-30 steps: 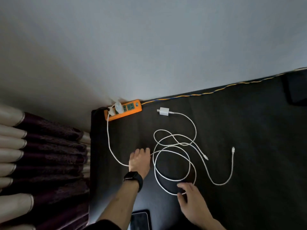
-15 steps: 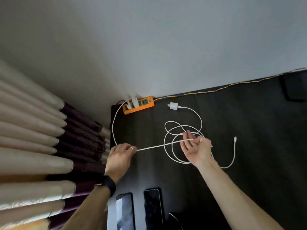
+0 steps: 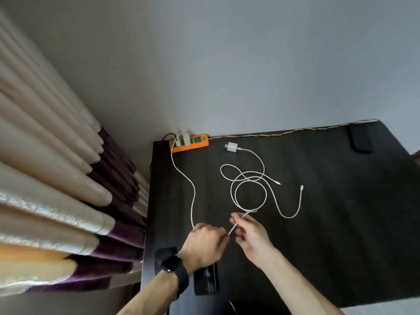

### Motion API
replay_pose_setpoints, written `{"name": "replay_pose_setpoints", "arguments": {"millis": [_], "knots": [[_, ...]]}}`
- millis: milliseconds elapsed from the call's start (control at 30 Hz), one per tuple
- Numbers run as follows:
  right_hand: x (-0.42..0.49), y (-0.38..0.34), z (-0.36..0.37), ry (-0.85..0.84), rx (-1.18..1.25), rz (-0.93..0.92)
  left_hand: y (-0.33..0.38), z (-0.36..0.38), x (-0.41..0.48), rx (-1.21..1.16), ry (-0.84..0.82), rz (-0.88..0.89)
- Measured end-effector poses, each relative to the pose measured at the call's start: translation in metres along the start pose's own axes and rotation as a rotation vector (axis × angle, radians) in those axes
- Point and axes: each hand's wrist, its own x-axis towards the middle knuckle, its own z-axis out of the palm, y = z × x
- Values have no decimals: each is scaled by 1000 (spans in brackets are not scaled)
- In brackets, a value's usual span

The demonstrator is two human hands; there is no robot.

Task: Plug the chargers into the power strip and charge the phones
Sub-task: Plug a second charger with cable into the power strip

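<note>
We pinch one white charging cable (image 3: 193,196) between our left hand (image 3: 204,242) and right hand (image 3: 251,237), fingers closed on it; it runs to a charger in the orange power strip (image 3: 189,143) (table's far corner). A phone (image 3: 205,280) lies below.

A single head-worn wide-angle view looks forward and steeply down from above the near edge of the dark desk (image 3: 341,223), close enough that both forearms enter from the bottom of the frame. It faces the far edge, where the orange power strip (image 3: 189,143) lies at the far left corner against the grey wall (image 3: 250,64). Curtains (image 3: 45,178) fill the left side beyond the desk's left edge, bowed by the lens.
</note>
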Motion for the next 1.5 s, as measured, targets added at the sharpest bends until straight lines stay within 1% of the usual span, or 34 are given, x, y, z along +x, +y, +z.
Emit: {"name": "replay_pose_setpoints", "arguments": {"millis": [67, 100, 167, 200, 267, 333, 367, 433, 500, 533, 600, 633, 667, 700, 733, 767, 800, 833, 867, 900, 933, 1000, 1033, 1067, 1133, 1200, 1300, 1367, 1400, 1433, 1467, 1500], "knots": [[2, -9, -9, 29, 129, 10, -26, 9, -17, 102, 107, 44], [4, -21, -14, 51, 217, -7, -46, 13, -25, 169, 121, 30], [4, -50, -28, 110, 313, -106, -92, 18, -44, 306, 168, -71], [3, -65, -35, 140, 319, -162, -112, 17, -52, 349, 187, -140], [-4, -88, -45, 193, 283, -253, -135, 14, -64, 351, 162, -274], [-15, -95, -51, 218, 196, -323, -134, 2, -62, 326, 145, -379], [-22, -94, -52, 215, 140, -346, -126, -4, -57, 291, 150, -420], [-38, -77, -47, 108, 106, -360, -98, -12, -46, 169, 130, -431], [-55, -48, -39, -37, 118, -328, -59, -22, -36, -57, 142, -315], [-62, -32, -35, -87, 93, -312, -34, -28, -33, -222, 131, -235], [-73, -3, -26, -135, -12, -268, 14, -31, -36, -526, 57, -87], [-76, 7, -22, -155, -66, -237, 31, -31, -39, -568, 34, -65], [-77, 11, -20, -155, -90, -207, 39, -25, -43, -551, 27, -56], [-76, 11, -21, -123, -65, -176, 42, -20, -49, -428, 41, -69], [-73, 6, -26, -75, 28, -140, 36, -9, -56, -241, 94, -65], [-70, -4, -33, -26, 175, -118, 25, -2, -65, -80, 197, -54], [-67, -15, -42, 27, 320, -123, 10, 8, -73, 18, 292, 12], [-64, -28, -54, 86, 413, -146, -7, 15, -82, 83, 333, 60], [-59, -39, -67, 146, 453, -176, -26, 23, -90, 149, 352, 78], [-53, -49, -81, 195, 466, -200, -44, 26, -96, 187, 309, 18], [-47, -56, -93, 238, 465, -221, -59, 26, -102, 209, 258, -90], [-40, -68, -119, 325, 451, -251, -78, 15, -105, 180, 149, -400], [-39, -71, -130, 360, 455, -264, -83, 6, -101, 149, 109, -540], [-40, -74, -141, 397, 464, -269, -86, -3, -95, 106, 76, -641], [-43, -76, -160, 449, 436, -268, -85, -24, -74, -46, 70, -751], [-47, -75, -170, 475, 311, -268, -76, -41, -44, -322, 115, -812], [-53, -72, -174, 549, 36, -321, -39, -58, 10, -900, 191, -819], [-58, -75, -181, 565, -145, -399, 2, -69, 47, -1211, 209, -778], [-58, -75, -185, 550, -231, -444, 23, -74, 64, -1320, 204, -737], [-58, -76, -188, 515, -297, -488, 43, -77, 80, -1377, 184, -679], [-60, -77, -193, 464, -345, -524, 63, -78, 96, -1395, 166, -602], [-63, -79, -198, 407, -395, -555, 80, -76, 111, -1356, 161, -528]]}}
